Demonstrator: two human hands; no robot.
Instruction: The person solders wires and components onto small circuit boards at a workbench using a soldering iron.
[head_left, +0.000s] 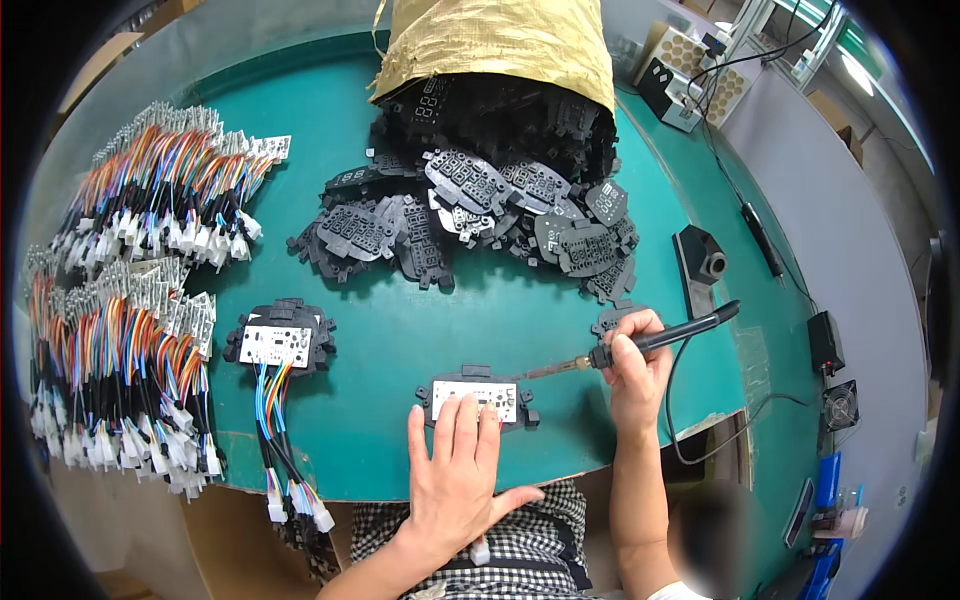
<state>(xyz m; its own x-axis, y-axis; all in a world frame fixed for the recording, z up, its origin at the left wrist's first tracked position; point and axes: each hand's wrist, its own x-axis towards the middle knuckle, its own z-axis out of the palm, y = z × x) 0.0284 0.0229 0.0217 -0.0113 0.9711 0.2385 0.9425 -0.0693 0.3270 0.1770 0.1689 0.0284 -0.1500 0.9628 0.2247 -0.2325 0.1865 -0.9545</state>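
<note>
My left hand (455, 485) lies with its fingers stretched flat on a white circuit board (503, 392); they cover the board's lower part. That board sits on a black plastic housing (477, 371) near the table's front edge. In my right hand (637, 375) is a soldering iron (685, 331), held like a pen by its black handle. Its tip points left and reaches the upper right corner of the housing; whether it touches cannot be made out. Further left, another circuit board (278, 346) with coloured wires and white connectors rests on its own black housing.
Piles of wired circuit boards (120, 310) cover the table's left side. At the back, a yellow woven sack (495, 40) spills black housings (350, 232). To the right stand a black iron holder (698, 262) and a small fan (841, 407). The iron's cable (672, 420) loops near the front edge.
</note>
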